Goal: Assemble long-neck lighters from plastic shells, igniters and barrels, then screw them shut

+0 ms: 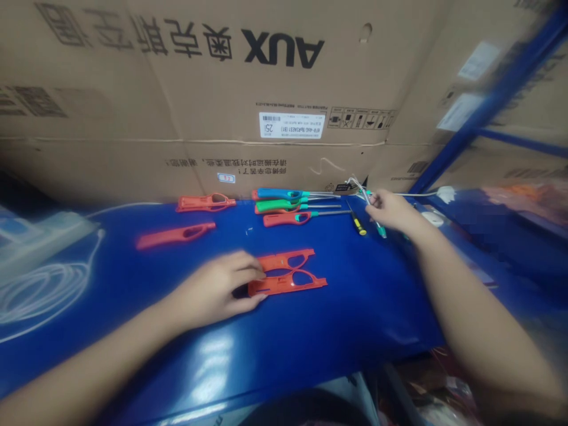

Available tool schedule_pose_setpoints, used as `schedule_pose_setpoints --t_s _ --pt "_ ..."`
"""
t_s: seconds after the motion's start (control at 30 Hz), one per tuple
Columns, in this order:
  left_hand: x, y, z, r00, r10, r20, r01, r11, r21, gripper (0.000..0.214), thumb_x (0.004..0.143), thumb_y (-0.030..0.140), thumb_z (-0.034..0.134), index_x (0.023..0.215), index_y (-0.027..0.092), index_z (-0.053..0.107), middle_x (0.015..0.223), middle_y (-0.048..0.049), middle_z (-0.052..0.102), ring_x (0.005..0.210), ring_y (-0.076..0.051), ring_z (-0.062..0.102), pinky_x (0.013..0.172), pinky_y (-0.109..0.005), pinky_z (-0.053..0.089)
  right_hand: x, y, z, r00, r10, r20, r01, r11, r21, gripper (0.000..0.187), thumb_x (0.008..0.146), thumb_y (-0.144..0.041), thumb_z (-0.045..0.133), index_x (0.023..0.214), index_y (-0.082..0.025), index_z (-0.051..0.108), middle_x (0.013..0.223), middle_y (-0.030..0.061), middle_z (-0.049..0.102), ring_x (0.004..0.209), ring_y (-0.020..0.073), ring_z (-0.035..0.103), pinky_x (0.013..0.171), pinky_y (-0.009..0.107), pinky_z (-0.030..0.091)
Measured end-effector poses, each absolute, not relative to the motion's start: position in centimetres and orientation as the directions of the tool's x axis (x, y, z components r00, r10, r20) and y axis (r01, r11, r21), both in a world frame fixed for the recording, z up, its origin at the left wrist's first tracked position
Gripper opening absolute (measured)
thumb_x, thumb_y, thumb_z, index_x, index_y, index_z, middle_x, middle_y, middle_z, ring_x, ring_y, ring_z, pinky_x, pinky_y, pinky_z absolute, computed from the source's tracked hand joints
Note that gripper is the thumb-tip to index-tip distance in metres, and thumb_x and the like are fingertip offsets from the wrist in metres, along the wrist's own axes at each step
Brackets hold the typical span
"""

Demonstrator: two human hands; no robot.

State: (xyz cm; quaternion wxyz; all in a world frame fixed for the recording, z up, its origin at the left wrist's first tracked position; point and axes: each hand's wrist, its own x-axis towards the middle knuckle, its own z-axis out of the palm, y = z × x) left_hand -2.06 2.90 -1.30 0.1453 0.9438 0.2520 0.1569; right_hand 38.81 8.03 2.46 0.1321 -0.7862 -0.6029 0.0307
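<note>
My left hand (233, 281) is closed over the rear end of an open orange lighter shell half (288, 284) on the blue table, thumb on the near side and fingers on the far side. A second orange shell half (284, 260) lies just beyond it, partly behind my fingers. Farther right, my right hand (393, 211) pinches a thin metal lighter tube with a green end (377, 223), held tilted near the back of the table. Thin wires (354, 182) show behind its fingertips. Beside this hand lies a small yellow and black screwdriver (357, 225).
Several long-nosed lighters, among them a blue one (277, 193) and a green one (275, 205), lie along the back. Two orange shells (204, 203) are at their left. A coiled white cable (53, 284) sits far left. A large cardboard box (199, 106) walls the back.
</note>
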Motion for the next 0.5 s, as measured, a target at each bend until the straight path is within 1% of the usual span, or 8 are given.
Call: schedule_pose_setpoints --t_s 0.17,0.27,0.33,0.4,0.5 --pt "-2.6 3.2 -0.1 0.828 0.533 0.177 0.470 -0.829 0.302 0.021 0.093 0.032 0.061 0.106 0.021 0.073 0.108 -0.0073 0.071 0.095 -0.022 0.067 0.085 -0.035 0.055 36.7 6.8 3.2 0.194 0.952 0.238 0.949 -0.121 -0.291 0.009 0.080 -0.023 0.057 0.087 -0.022 0.051 0.082 0.0045 0.067 0.074 0.0190 0.063 0.071 0.027 0.046" --pt "-3.2 3.6 0.6 0.833 0.534 0.144 0.486 -0.831 0.270 0.023 0.091 0.031 0.061 0.108 0.022 0.074 0.108 -0.0073 0.072 0.096 -0.023 0.069 0.085 -0.035 0.056 35.3 6.0 3.2 0.066 0.939 0.337 0.941 0.054 -0.334 0.009 0.078 -0.021 0.057 0.084 -0.022 0.051 0.077 0.0028 0.064 0.070 0.0177 0.060 0.069 0.027 0.045" --pt "-3.6 3.9 1.0 0.838 0.529 0.135 0.490 -0.837 0.242 0.024 0.091 0.031 0.061 0.108 0.022 0.075 0.110 -0.0076 0.073 0.097 -0.024 0.069 0.085 -0.036 0.057 34.1 5.4 2.9 -0.031 0.919 0.393 0.926 0.174 -0.335 0.009 0.077 -0.020 0.055 0.084 -0.022 0.051 0.077 0.0028 0.064 0.070 0.0178 0.060 0.068 0.027 0.044" --pt "-4.0 4.2 1.2 0.832 0.539 0.132 0.505 -0.834 0.221 0.024 0.091 0.032 0.060 0.107 0.022 0.076 0.111 -0.0080 0.074 0.097 -0.024 0.070 0.084 -0.036 0.058 32.9 4.9 2.6 -0.103 0.902 0.420 0.910 0.256 -0.325 0.009 0.077 -0.019 0.055 0.084 -0.022 0.050 0.076 0.0021 0.063 0.069 0.0177 0.058 0.066 0.027 0.043" --pt "-4.8 4.5 1.3 0.820 0.562 0.110 0.532 -0.818 0.218 0.024 0.089 0.032 0.061 0.106 0.023 0.076 0.111 -0.0082 0.074 0.097 -0.025 0.071 0.083 -0.036 0.059 31.1 4.0 2.1 -0.202 0.894 0.400 0.854 0.360 -0.375 0.007 0.081 -0.020 0.054 0.086 -0.023 0.050 0.071 -0.0009 0.059 0.062 0.0149 0.054 0.061 0.025 0.041"
